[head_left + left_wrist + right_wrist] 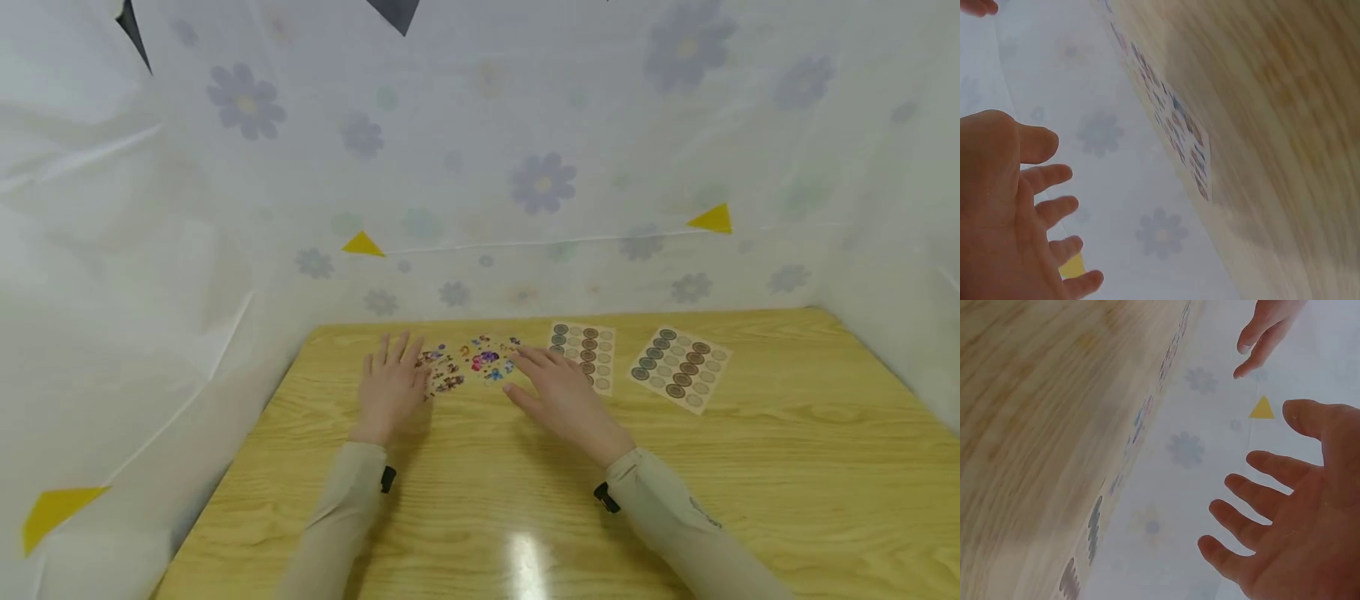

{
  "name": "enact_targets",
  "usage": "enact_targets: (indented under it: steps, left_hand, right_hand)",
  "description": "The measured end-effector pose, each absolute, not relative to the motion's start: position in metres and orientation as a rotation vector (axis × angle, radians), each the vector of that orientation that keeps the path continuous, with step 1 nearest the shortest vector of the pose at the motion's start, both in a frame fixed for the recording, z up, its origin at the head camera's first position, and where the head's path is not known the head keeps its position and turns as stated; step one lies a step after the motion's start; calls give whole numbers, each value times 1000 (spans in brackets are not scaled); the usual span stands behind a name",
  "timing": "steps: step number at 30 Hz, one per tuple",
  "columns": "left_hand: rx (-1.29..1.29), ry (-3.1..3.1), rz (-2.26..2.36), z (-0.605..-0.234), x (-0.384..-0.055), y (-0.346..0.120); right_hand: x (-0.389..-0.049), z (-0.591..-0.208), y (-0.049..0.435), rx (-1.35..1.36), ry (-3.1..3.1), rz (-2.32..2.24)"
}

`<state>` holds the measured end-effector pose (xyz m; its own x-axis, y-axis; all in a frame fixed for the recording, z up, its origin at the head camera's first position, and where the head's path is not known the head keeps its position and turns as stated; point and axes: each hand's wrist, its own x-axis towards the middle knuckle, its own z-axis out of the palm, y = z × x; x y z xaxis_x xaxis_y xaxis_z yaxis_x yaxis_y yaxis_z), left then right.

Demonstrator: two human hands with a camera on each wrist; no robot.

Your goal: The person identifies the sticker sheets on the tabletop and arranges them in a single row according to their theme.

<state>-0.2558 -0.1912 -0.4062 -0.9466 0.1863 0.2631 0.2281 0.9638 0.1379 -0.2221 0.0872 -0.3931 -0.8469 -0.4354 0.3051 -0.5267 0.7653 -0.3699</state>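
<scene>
My left hand (390, 390) hovers at the left edge of thin sheets (485, 360) printed with small colourful cartoon figures. Its fingers are spread and point away from me. Over the right side of those sheets is my right hand (572, 403), fingers loosely extended, overlapping a sheet of coin-like circles (602, 367) in the head view. Both wrist views show the left palm (997, 219) and right palm (1316, 531) raised off the table, holding nothing. In the left wrist view the figure sheet (1207, 156) lies flat on the wood.
A second sheet of round coin-like prints (681, 369) lies tilted at the right. The wooden table (480, 467) backs onto a white flowered curtain (465, 167), with more white sheeting (97, 275) along the left. Yellow triangles (363, 244) mark the curtain.
</scene>
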Motion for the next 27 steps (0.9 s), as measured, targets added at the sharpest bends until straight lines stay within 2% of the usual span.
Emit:
enact_targets:
  steps: [9, 17, 21, 27]
  left_hand:
    - [-439, -2907, -411, -409, -277, -229]
    - [-410, -3033, -903, -416, -287, -256]
    - [-321, -3035, -972, -419, -295, -263]
    - [-382, -3015, -1019, -426, -310, -261]
  right_hand:
    - [-252, -403, 63, 816, -2817, 990]
    - [-269, -411, 32, 581, -2718, 1460]
    - [-279, -415, 19, 581, -2753, 1496]
    - [-287, -419, 8, 631, -2844, 1453]
